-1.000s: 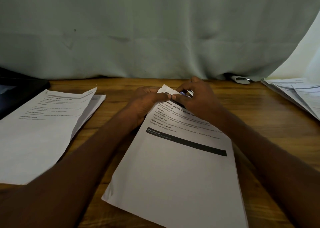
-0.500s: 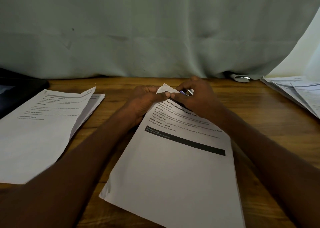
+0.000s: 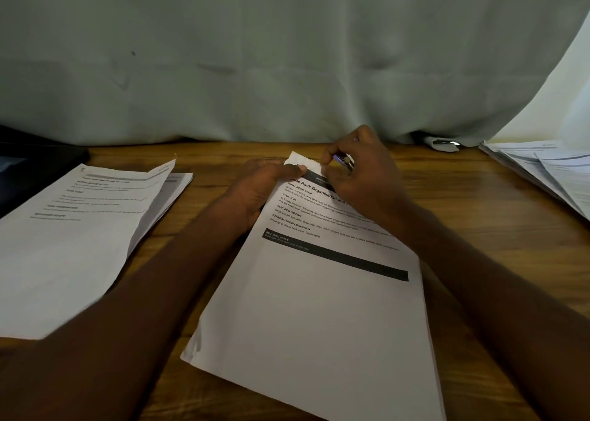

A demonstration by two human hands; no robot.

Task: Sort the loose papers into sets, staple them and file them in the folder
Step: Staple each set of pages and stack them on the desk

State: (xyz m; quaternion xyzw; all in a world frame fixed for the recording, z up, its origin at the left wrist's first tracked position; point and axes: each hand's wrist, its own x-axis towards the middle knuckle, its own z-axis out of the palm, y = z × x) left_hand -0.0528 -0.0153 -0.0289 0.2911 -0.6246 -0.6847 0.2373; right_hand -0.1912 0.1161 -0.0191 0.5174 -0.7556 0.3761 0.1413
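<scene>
we log 1 set of printed papers lying skewed on the wooden table, its far corner folded up. left hand pinches that folded corner with thumb on top. right hand has its fingers curled round a small metallic stapler, held just beside the same corner; we cannot tell whether it bites the paper. a 2nd set lies at the left, top sheet curled up. more loose sheets lie at the far right. a dark folder sits at the left edge, near a pale curtain.
</scene>
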